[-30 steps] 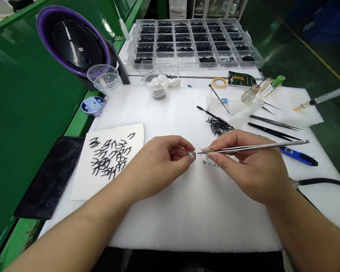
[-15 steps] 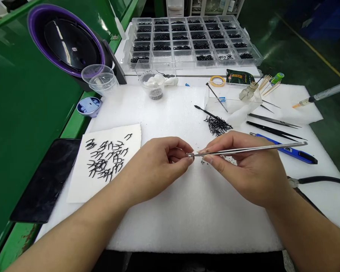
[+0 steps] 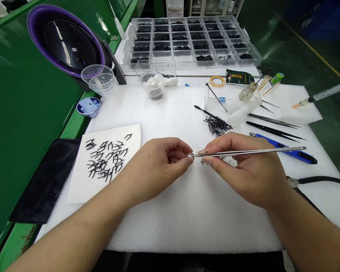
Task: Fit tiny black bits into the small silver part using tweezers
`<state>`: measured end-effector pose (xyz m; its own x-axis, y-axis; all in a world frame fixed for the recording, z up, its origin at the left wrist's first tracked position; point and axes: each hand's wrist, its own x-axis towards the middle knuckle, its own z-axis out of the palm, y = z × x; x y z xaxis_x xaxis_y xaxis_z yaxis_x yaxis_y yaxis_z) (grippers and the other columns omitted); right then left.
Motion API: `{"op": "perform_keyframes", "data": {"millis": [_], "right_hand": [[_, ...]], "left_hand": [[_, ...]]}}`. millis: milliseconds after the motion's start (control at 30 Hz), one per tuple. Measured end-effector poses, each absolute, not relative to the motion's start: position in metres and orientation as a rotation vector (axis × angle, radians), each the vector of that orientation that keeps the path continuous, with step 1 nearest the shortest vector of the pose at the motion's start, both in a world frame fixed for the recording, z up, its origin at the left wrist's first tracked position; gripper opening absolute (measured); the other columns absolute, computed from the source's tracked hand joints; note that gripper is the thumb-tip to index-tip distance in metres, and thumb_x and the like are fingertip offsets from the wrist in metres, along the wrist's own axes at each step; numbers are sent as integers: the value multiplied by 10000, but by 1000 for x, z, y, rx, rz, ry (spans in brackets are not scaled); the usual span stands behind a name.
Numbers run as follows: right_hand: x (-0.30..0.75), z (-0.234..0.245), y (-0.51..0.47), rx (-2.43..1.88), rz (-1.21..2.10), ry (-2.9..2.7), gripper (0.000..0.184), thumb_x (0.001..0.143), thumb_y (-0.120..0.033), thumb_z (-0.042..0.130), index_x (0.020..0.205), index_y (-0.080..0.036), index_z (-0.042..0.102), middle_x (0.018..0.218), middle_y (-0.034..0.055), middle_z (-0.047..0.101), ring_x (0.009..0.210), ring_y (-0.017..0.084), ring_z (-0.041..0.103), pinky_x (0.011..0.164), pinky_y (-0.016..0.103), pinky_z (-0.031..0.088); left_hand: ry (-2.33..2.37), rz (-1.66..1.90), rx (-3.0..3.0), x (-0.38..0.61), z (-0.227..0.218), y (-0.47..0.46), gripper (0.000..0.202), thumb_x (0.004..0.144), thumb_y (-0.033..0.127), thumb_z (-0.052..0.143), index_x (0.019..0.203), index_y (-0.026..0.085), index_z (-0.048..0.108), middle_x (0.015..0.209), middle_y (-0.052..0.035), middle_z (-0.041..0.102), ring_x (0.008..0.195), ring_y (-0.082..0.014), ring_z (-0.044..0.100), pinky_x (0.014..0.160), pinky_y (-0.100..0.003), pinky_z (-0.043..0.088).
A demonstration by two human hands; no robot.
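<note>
Between thumb and fingertips my left hand [image 3: 161, 166] pinches a small shiny metallic piece [image 3: 190, 155], too small to name. My right hand [image 3: 240, 166] is closed on silver tweezers [image 3: 260, 152], whose tips meet that piece. The tweezers lie nearly level, their rear end pointing right. Tiny metal bits [image 3: 228, 160] are strewn under my right fingers. Just beyond them is a heap of short black bent pieces [image 3: 217, 125]. Left of my left hand, several black U-shaped pieces [image 3: 109, 155] lie on a white card [image 3: 79, 190].
A clear compartment box [image 3: 184, 64] of black pieces spans the back. At left stand a purple-rimmed black device [image 3: 70, 41] and a dark tablet-like slab [image 3: 45, 181]. On the right lie black tweezers [image 3: 272, 130], a blue knife-like tool [image 3: 308, 156], pliers [image 3: 293, 183] and a syringe [image 3: 323, 93].
The rear end of the tweezers has dipped slightly and their arms look closer together. Both hands stay in nearly the same place.
</note>
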<state>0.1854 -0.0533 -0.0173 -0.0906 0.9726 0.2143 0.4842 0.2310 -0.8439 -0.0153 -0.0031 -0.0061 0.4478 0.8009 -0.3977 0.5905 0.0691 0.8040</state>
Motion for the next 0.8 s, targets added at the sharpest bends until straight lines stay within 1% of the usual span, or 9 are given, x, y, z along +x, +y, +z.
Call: {"op": "perform_keyframes", "data": {"millis": [100,267,367,467,533,667,733,800], "right_hand": [[186,-18,-54,-1359,701,-1751,21,857,-215,709,852,-228,694,877,-8,764,802,145,696,706,288,556],[186,-17,-53,-1286,525,-1926,33,859,-162,691,886,-181,687,905,26,760,822,142,694,733,282,546],[186,-17,-53,-1248,470,-1973,46,861,-149,688,901,-167,679,918,42,758,841,147,695,758,288,546],[187,-16,-52,-1273,562,-1938,25,864,-189,700,875,-201,681,867,5,754,775,130,685,701,280,539],[189,-15,-52,-1296,643,-1867,40,850,-229,724,850,-231,684,841,-19,748,750,130,681,671,278,539],[193,-15,-49,-1452,704,-1689,76,810,-277,760,843,-258,694,849,-26,753,775,164,702,661,295,557],[194,-16,-47,-1566,656,-1693,67,800,-262,756,841,-260,704,826,-33,753,749,161,705,658,292,559],[196,-17,-44,-1637,647,-1745,57,791,-244,748,830,-257,709,790,-39,750,730,158,713,645,279,560]], "left_hand": [[1239,246,1627,-16,-6,-3,174,838,378,671,961,264,717,810,50,756,717,-116,668,626,-224,498],[1211,275,1634,-13,-5,-2,147,838,327,659,950,255,721,860,52,764,778,-117,686,699,-226,519],[1217,290,1635,-12,-5,-2,134,837,307,651,926,245,729,823,49,753,735,-110,663,667,-219,507],[1207,321,1629,-13,-7,-3,108,835,299,650,877,251,738,739,56,720,667,-94,619,597,-202,467],[1180,333,1587,-14,-8,-4,98,832,300,659,865,253,738,722,53,706,662,-97,613,581,-202,455],[1152,328,1495,-17,-5,-2,102,833,288,656,877,239,733,786,18,731,736,-139,650,628,-240,479],[1171,334,1500,-18,-3,-1,115,836,296,651,891,234,731,821,4,747,771,-159,663,661,-265,492],[1192,352,1525,-20,-2,1,136,842,325,654,904,230,730,842,0,756,764,-162,663,679,-283,500]]}}
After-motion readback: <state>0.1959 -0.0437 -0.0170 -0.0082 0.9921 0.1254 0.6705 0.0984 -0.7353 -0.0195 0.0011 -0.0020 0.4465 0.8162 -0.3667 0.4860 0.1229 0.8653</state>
